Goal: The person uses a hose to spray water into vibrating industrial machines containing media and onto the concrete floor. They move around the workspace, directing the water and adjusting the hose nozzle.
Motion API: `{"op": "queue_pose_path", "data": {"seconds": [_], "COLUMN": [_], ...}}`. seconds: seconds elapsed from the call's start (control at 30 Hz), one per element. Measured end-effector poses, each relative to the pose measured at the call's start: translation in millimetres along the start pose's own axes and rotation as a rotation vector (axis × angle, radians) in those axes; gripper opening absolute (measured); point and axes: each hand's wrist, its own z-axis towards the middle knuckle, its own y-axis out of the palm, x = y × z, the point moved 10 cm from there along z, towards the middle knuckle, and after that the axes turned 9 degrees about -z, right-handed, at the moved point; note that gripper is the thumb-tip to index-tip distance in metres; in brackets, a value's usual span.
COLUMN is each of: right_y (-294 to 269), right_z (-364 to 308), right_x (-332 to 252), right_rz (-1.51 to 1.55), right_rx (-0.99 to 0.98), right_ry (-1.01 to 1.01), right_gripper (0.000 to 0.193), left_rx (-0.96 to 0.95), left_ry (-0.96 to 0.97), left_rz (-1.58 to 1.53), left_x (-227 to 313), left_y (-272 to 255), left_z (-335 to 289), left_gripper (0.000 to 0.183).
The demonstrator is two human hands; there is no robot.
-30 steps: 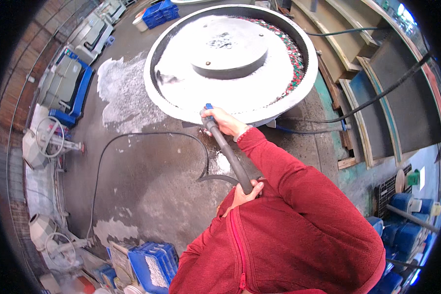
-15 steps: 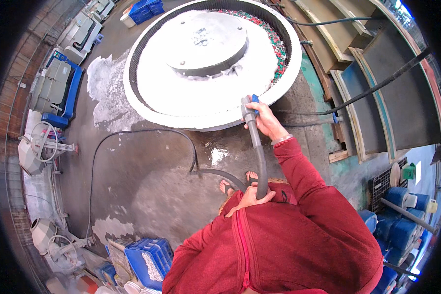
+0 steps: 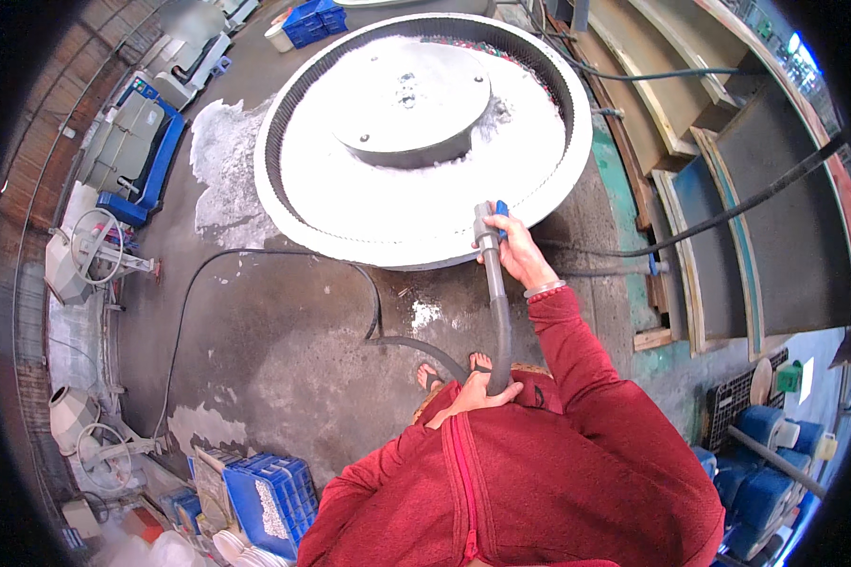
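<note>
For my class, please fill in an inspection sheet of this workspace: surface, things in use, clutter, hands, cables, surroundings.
Surface: floor looks wet before the feet; white patch left of the tub.
Things in use: grey hose with nozzle and blue handle; tub holds foam-like white matter.
Clutter: blue near crate, lower left; blue far crate, beyond the tub; blue jugs, lower right.
Hands: right hand grips the nozzle; left hand grips the hose.
Cables: black line across the panels; hose or cable, unclear.
Surroundings: machines at left; panels at right.
</note>
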Motion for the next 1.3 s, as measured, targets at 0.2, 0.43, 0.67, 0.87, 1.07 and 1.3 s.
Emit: {"op": "queue_pose_path", "data": {"seconds": [0.2,0.43,0.67,0.87,1.07,1.3], "right_y": [2,69,180,215,214,238], "right_z": [17,49,48,42,46,42], "right_x": [10,72,93,106,100,102], "right_rz": [0.016,-0.024,-0.228,-0.23,-0.22,-0.23], "right_rx": [-0.024,-0.19,-0.379,-0.451,-0.375,-0.387], "right_ry": [-0.017,0.244,0.26,0.285,0.27,0.245], "right_gripper": [0.032,0.04,0.036,0.035,0.043,0.044], "left_rx": [0.086,0.256,0.388,0.491,0.388,0.297], "left_ry": [0.145,0.066,0.09,0.158,0.252,0.238], "left_rz": [0.08,-0.086,-0.256,-0.248,-0.234,-0.238], "left_x": [3,-4,0,-1,13,15], "left_y": [-15,-40,-72,-92,-101,-113], "left_z": [2,-10,-39,-57,-63,-68], "left_gripper": [0.024,0.026,0.024,0.022,0.024,0.029]}}
